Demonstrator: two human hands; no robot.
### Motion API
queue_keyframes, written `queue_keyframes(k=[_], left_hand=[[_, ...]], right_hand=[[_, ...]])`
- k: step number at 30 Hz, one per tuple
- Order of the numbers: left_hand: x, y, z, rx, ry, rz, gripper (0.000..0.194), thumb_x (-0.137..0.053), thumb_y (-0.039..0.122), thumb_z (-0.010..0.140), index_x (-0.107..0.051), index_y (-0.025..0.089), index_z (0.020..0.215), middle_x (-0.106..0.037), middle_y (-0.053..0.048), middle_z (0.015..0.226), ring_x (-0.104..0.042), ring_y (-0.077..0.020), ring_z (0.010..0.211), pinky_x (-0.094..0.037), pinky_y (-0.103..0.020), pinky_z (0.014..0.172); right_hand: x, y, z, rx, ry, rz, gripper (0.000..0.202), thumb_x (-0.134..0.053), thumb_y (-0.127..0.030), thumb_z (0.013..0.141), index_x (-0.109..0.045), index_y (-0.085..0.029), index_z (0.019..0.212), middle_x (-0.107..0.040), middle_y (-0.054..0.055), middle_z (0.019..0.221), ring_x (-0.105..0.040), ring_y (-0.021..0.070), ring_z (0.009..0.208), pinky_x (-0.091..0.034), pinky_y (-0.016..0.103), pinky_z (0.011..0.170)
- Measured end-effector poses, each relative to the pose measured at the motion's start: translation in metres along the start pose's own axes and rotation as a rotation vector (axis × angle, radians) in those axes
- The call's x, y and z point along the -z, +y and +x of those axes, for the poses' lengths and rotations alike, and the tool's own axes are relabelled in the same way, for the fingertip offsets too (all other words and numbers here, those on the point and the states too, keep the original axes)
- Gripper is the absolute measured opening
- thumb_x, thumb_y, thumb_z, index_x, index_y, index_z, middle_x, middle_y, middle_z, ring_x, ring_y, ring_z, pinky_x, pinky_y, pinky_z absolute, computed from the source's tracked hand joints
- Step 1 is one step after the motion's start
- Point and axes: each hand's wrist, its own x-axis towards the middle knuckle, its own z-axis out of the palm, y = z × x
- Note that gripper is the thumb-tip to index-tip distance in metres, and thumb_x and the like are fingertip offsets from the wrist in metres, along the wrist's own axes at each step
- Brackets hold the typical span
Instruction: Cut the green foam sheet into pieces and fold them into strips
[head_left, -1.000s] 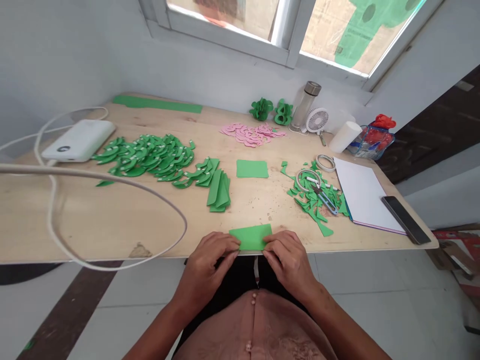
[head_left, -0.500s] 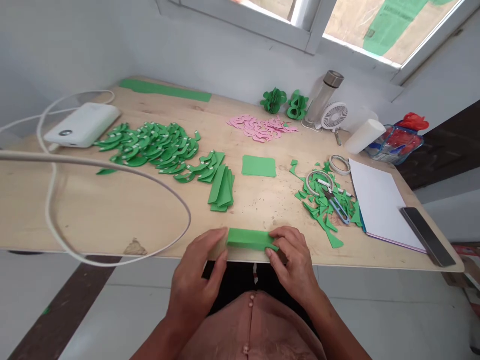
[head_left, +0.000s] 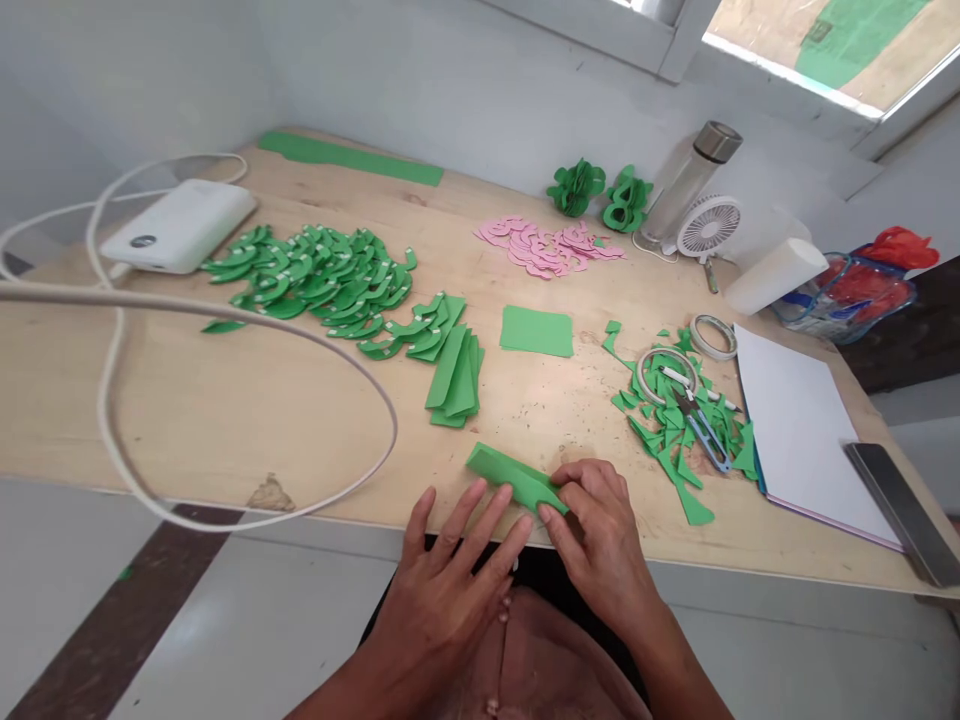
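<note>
A folded strip of green paper lies slantwise at the front edge of the table. My right hand pinches its right end between thumb and fingers. Flat and with fingers spread, my left hand rests along the strip's near side, its fingertips at or just touching the paper. Beyond the strip, several folded green papers lie in a loose stack. A flat stack of green paper rectangles sits to the right of it.
Cut green curved pieces and pink cutouts lie farther back. Green scraps with blue-handled snips and tape rolls are at right, beside white paper and a phone. A white cable loops at left.
My left hand has let go of the strip's left end and spread flat beside it. The strip has turned aslant, its right end nearer me. The view has shifted slightly.
</note>
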Motion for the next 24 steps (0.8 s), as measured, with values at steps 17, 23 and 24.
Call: queue_keyframes(k=[17,23,24], left_hand=[[0.003,-0.016,0.012,-0.052,-0.138,0.054,0.044,-0.058,0.037,0.088,-0.053,0.030,0.131,-0.048,-0.003,0.145,-0.025,-0.0283,0.143,-0.008,-0.056,0.117],[0.006,-0.015,0.016,-0.049,-0.197,0.073,0.046,-0.056,0.040,0.088,-0.052,0.029,0.133,-0.046,-0.004,0.146,-0.025,-0.0285,0.143,-0.006,-0.056,0.117],[0.007,-0.015,0.017,-0.054,-0.204,0.073,0.046,-0.056,0.040,0.088,-0.052,0.029,0.133,-0.046,-0.003,0.146,-0.025,-0.0285,0.143,-0.006,-0.056,0.117]], right_hand=[[0.005,0.002,0.008,0.003,-0.024,0.000,0.003,-0.057,-0.019,0.090,-0.054,-0.019,0.089,-0.060,0.006,0.089,-0.051,0.0226,0.087,-0.040,0.038,0.077],[-0.001,0.003,0.003,0.046,0.049,-0.040,0.024,-0.054,-0.015,0.091,-0.055,-0.017,0.114,-0.059,0.008,0.099,-0.051,0.0236,0.092,-0.040,0.040,0.080],[-0.002,0.003,0.003,0.059,0.056,-0.051,0.026,-0.053,-0.014,0.090,-0.055,-0.017,0.116,-0.058,0.009,0.100,-0.051,0.0239,0.092,-0.040,0.040,0.080]])
